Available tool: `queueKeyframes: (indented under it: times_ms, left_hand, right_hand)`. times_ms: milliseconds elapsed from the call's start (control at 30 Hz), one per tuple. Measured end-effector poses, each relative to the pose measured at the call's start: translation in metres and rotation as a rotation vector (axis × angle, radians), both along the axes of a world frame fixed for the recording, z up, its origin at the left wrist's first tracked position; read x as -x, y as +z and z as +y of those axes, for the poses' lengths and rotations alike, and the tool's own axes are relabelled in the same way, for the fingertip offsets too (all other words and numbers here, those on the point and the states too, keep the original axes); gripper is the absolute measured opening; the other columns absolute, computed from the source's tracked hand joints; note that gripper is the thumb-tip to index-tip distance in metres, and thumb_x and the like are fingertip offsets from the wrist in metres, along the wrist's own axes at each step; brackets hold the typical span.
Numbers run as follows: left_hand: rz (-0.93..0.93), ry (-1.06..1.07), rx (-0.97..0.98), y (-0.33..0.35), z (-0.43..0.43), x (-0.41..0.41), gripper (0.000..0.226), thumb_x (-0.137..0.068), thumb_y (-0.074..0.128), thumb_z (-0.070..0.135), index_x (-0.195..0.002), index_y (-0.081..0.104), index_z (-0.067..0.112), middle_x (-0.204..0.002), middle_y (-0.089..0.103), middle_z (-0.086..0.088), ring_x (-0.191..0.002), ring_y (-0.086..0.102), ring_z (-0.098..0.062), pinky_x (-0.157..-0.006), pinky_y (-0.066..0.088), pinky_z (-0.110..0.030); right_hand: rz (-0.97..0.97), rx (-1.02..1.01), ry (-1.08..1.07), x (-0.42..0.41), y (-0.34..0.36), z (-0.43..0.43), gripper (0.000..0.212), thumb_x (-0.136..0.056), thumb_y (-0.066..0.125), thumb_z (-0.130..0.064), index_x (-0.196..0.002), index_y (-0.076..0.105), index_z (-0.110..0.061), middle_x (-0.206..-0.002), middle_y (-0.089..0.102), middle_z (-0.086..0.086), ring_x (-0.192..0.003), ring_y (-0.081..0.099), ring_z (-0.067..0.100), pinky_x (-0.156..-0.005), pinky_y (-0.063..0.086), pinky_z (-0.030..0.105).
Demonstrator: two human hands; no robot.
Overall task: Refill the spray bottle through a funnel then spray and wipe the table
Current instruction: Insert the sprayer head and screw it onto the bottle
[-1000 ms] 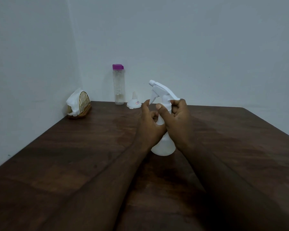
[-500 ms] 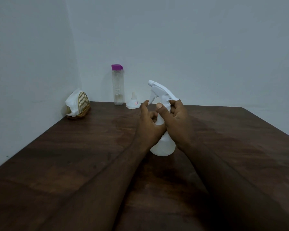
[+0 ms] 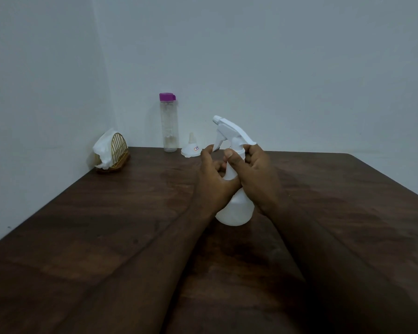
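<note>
A white spray bottle (image 3: pixel 234 210) stands upright in the middle of the dark wooden table (image 3: pixel 106 225), its trigger head pointing left. My left hand (image 3: pixel 212 182) grips the bottle's neck from the left. My right hand (image 3: pixel 256 174) curls round the collar just under the trigger head. An upturned white funnel (image 3: pixel 191 149) sits behind them near the wall. A clear water bottle with a purple cap (image 3: pixel 169 124) stands to its left.
A gold wire holder with white tissues (image 3: pixel 110 150) sits in the far left corner against the wall. Grey walls close off the table's back and left sides. The table's right edge runs diagonally at the far right.
Both hands keep their hold on the spray bottle; they have barely shifted.
</note>
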State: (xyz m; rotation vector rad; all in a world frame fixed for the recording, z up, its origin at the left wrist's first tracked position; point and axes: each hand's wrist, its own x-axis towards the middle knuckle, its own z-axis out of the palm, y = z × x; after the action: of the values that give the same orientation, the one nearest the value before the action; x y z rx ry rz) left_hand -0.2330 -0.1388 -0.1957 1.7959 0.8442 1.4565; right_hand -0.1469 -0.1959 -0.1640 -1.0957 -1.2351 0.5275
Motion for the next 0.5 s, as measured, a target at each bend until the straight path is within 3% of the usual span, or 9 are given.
queueKeyframes:
  times_ms: [100,167,233,367,500]
  left_hand:
    - [0.008,-0.030,0.013,0.0013,-0.0015,0.0022,0.092,-0.075,0.079,0.032,-0.147,0.021,0.020,-0.096,0.072,0.002,-0.087,0.068,-0.004,-0.076,0.054,-0.023]
    - [0.030,-0.049,0.000,0.0043,-0.0030,0.0054,0.093,-0.075,0.079,0.034,-0.147,0.021,0.022,-0.099,0.071,0.003,-0.087,0.067,0.000,-0.073,0.052,-0.014]
    - [0.045,-0.037,-0.029,0.0081,-0.0044,0.0078,0.086,-0.074,0.080,0.033,-0.142,0.028,0.019,-0.095,0.069,0.007,-0.081,0.066,0.006,-0.064,0.047,-0.005]
    - [0.051,0.013,-0.060,0.0095,-0.0043,0.0091,0.080,-0.072,0.081,0.034,-0.134,0.034,0.015,-0.089,0.069,0.008,-0.077,0.067,0.002,-0.060,0.046,-0.006]
    - [0.069,0.050,-0.057,0.0097,-0.0042,0.0086,0.080,-0.074,0.079,0.032,-0.135,0.033,0.011,-0.078,0.070,0.004,-0.072,0.067,-0.002,-0.058,0.046,-0.008]
  right_hand:
    - [-0.035,-0.001,0.036,-0.0020,0.0013,-0.0020,0.028,-0.097,0.059,-0.034,-0.119,0.059,-0.017,-0.102,0.072,0.004,-0.096,0.070,0.020,-0.091,0.057,0.045]
    - [-0.033,0.021,0.087,-0.0049,0.0026,-0.0035,0.026,-0.100,0.054,-0.031,-0.122,0.059,-0.019,-0.098,0.072,0.000,-0.094,0.071,0.018,-0.090,0.057,0.042]
    - [-0.034,0.043,0.129,-0.0083,0.0025,-0.0037,0.021,-0.100,0.053,-0.029,-0.117,0.063,-0.023,-0.097,0.073,-0.003,-0.096,0.071,0.018,-0.091,0.056,0.042]
    - [-0.009,0.047,0.136,-0.0080,0.0011,-0.0032,0.010,-0.099,0.057,-0.024,-0.105,0.065,-0.026,-0.093,0.075,-0.003,-0.093,0.072,0.018,-0.091,0.056,0.043]
    - [0.037,0.022,0.078,-0.0021,0.0005,-0.0020,0.020,-0.094,0.064,-0.023,-0.111,0.064,-0.012,-0.098,0.074,0.008,-0.094,0.072,0.025,-0.091,0.056,0.048]
